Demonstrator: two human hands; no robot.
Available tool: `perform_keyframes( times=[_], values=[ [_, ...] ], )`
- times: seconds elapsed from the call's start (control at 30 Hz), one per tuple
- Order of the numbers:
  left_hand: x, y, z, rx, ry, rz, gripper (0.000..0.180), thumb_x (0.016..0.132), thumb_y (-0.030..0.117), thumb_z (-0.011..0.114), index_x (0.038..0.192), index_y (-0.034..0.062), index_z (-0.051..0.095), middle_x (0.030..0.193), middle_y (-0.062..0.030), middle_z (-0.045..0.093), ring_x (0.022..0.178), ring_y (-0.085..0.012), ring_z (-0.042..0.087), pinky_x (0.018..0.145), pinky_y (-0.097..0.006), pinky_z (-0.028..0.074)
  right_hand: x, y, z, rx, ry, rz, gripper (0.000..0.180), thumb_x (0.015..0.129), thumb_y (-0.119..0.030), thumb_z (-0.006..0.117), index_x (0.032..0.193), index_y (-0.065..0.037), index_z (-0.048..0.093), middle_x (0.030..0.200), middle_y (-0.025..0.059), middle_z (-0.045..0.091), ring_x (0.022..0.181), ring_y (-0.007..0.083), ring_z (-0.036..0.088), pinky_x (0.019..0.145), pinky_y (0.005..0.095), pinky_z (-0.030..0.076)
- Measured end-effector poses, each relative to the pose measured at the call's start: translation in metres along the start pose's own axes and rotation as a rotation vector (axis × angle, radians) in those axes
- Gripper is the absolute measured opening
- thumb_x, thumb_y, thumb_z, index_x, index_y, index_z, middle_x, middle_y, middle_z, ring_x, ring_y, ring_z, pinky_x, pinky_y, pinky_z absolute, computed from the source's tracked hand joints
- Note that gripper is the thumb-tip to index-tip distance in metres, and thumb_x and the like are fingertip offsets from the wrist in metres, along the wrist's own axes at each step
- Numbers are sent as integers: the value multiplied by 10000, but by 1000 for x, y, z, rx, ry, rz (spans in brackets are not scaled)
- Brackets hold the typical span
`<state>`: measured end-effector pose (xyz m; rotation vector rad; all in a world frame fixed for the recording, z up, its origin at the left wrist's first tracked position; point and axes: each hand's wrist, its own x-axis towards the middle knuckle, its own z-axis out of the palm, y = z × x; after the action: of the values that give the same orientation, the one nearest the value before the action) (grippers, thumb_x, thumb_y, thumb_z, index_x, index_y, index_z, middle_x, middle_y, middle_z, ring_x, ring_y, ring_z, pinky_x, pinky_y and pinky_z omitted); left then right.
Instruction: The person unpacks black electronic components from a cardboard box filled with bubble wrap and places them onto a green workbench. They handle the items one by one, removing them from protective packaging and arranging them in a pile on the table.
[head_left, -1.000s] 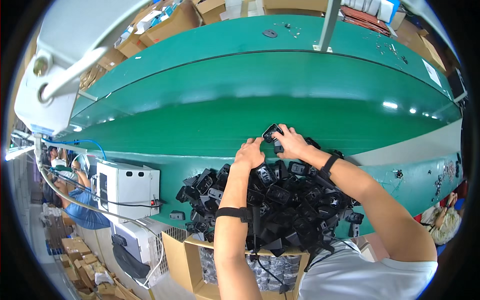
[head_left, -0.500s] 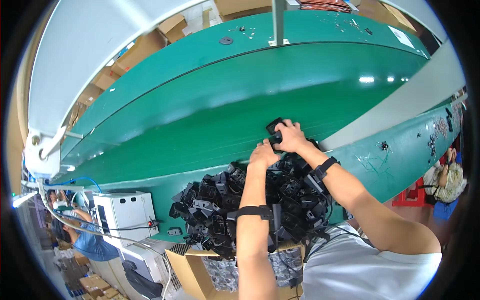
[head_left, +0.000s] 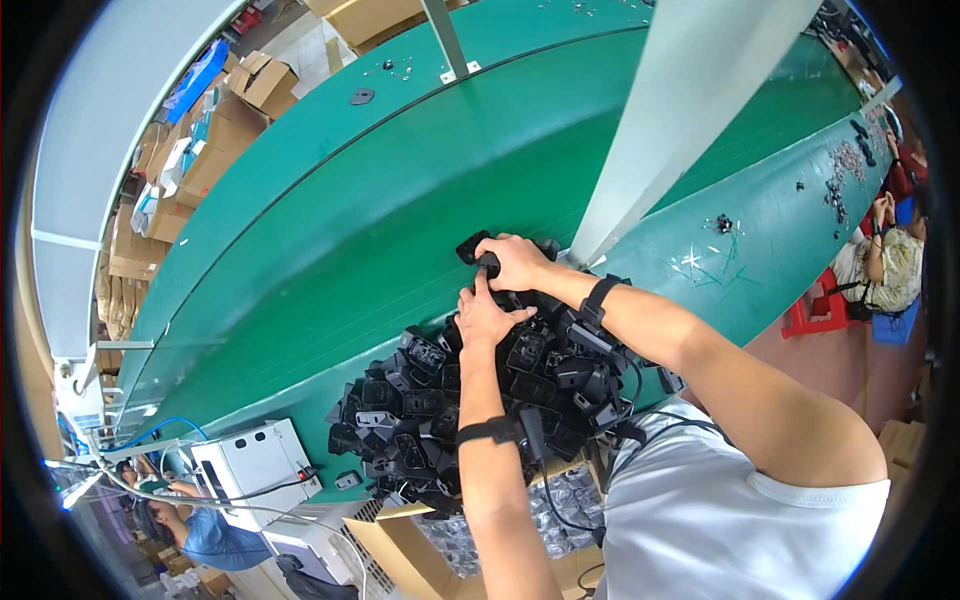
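Black plastic housing, over the green belt, is clasped in the right hand's grip; the left hand's grip is open, index fingertip at the housing. Dark housings heap up just beside, on the teal tabletop.

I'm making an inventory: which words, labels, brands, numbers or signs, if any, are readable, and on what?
None can be read.
Piled black plastic housings: any marking is too small.
White box-shaped metal machine: nothing legible.
Brown cardboard boxes: any print is too blurred.
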<state>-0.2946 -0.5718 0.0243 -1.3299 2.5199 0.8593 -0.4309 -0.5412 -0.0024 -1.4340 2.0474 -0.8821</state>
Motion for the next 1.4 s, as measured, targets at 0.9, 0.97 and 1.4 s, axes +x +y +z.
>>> perform_keyframes(
  times=[0.9, 0.97, 1.4],
  values=[
    [-131, 91, 55, -23, 309, 736, 252, 765, 171, 672, 992, 68, 630, 1049, -83, 586, 1044, -280, 534, 868, -422, 423, -218, 112, -196, -323, -195, 407, 473, 708, -454, 737, 953, -56, 664, 966, 205, 672, 914, 360, 652, 801, 414, 516],
    [-119, 73, 36, -49, 389, 619, 242, 771, 165, 664, 989, 66, 628, 1054, -90, 589, 1038, -296, 539, 855, -432, 436, -200, 82, -202, -536, -372, 441, 448, 718, -442, 721, 939, -55, 675, 921, 194, 681, 891, 364, 656, 790, 430, 521],
    [-158, 10, -29, -377, 448, 295, 282, 841, 125, 641, 1094, 7, 601, 1186, -191, 563, 1118, -373, 538, 958, -420, 429, -7, -31, -20, -416, -311, 455, 760, 792, -505, 679, 1393, -136, 396, 1435, 181, 287, 1288, 445, 308, 940, 657, 392]
  ],
)
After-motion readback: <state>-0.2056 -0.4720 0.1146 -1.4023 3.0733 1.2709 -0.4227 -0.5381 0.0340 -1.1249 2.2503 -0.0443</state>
